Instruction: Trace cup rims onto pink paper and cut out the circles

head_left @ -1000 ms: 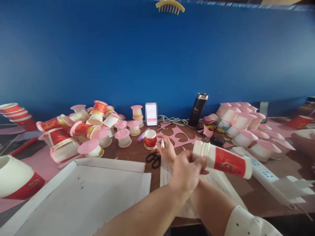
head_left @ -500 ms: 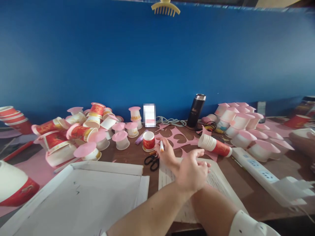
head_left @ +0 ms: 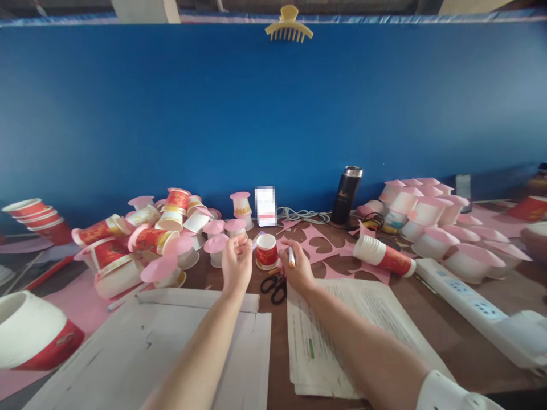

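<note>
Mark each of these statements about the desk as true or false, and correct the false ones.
1. The right hand holds a marker. True.
2. The scissors are in the left hand. False: they lie on the table between the hands.
3. A stack of cups lies on its side right of the right hand. True.
4. The small red cup between the hands lies tipped over. False: it stands upright.
5. The black flask stands by the blue wall. True.
</note>
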Demonstrator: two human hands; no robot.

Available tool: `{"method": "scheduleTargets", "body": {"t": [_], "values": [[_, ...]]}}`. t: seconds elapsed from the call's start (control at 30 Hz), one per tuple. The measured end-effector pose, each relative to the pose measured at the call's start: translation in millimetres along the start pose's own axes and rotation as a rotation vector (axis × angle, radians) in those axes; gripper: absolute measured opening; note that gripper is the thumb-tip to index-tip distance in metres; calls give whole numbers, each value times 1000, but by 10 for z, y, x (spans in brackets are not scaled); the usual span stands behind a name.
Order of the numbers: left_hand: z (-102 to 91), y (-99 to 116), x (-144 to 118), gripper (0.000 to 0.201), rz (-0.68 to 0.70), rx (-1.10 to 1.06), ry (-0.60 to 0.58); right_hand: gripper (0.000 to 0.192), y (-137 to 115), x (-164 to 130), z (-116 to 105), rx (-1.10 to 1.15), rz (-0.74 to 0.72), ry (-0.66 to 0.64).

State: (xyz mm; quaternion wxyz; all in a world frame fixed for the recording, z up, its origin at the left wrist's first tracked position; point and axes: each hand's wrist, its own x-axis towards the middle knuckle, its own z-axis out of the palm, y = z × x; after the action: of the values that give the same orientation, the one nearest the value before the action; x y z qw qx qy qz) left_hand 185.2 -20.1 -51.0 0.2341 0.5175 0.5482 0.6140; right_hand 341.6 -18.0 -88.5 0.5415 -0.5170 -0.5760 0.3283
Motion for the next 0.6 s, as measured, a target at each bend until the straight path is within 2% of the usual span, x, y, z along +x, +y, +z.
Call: {"method": "scheduleTargets", "body": {"t": [0.07,0.17,0.23,0.37,0.6], "values": [[43,-121,-45,38,121,26,-10,34,3,8,0,19,11,60],[71,-244,-91,41,305,101,-95,38,21,28,11,81,27,103],[71,-302,-99,47,351,141,-177,39,42,42,24,104,45,85],[84,-338,-102,64,282,187,-288,40,74,57,45,74,58,29],[94,-257,-76,64,130,8,-404,40,54,55,31,-7,40,17]]}}
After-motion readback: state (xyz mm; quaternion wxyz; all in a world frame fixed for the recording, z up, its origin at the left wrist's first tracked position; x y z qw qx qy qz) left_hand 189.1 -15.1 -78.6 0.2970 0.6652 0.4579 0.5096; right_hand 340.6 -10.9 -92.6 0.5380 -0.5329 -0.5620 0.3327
